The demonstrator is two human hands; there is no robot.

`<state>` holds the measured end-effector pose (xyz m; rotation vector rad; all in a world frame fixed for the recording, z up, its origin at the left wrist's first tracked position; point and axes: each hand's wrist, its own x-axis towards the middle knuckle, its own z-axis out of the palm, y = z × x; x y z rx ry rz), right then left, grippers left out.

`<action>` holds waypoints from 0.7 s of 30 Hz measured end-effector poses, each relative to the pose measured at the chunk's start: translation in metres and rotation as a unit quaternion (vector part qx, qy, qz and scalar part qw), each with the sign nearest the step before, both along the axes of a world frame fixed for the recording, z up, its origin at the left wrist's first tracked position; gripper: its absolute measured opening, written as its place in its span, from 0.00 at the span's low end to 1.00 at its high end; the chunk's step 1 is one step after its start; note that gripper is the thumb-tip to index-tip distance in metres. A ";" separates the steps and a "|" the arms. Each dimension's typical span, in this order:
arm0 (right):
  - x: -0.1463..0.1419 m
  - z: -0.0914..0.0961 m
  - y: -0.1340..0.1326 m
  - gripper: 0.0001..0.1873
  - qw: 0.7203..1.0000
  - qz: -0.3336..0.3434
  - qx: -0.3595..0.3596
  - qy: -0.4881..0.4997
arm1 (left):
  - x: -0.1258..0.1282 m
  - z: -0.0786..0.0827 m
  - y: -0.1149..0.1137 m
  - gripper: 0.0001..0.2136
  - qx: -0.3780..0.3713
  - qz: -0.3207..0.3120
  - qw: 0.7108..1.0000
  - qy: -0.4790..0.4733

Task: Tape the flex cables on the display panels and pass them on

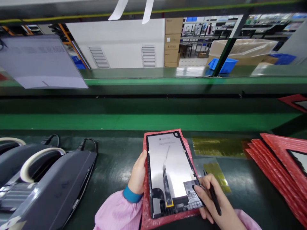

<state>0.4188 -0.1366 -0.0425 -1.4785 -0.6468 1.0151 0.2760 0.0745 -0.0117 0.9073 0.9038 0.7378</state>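
A tablet-sized display panel [169, 166] lies back side up, silver with a black frame, on a red bubble-wrap pad [165, 220] on the dark green bench. My left hand [138, 174] grips the left edge of the pad and panel, fingers curled round it. My right hand [216, 201] rests at the panel's lower right corner, pinching a thin black tool [214, 198] like a pen; its forefinger presses on a small grey patch [191, 188] on the panel.
Two grey tape dispensers [48, 188] with cables stand at the left. A stack of red bubble-wrap pads with another panel [283, 163] lies at the right. Yellow film pieces [217, 147] lie behind my right hand. A green conveyor [153, 121] runs across beyond.
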 end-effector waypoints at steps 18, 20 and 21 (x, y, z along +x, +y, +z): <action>0.065 0.019 -0.029 0.25 0.953 -0.159 -0.052 -0.252 | -0.032 -0.024 -0.032 0.26 0.399 -0.073 0.898 0.171; 0.074 0.015 -0.033 0.25 0.962 -0.188 -0.041 -0.194 | -0.035 -0.026 -0.035 0.27 0.387 -0.100 0.901 0.167; 0.075 0.013 -0.033 0.24 0.967 -0.187 -0.039 -0.172 | -0.035 -0.027 -0.036 0.27 0.386 -0.113 0.900 0.170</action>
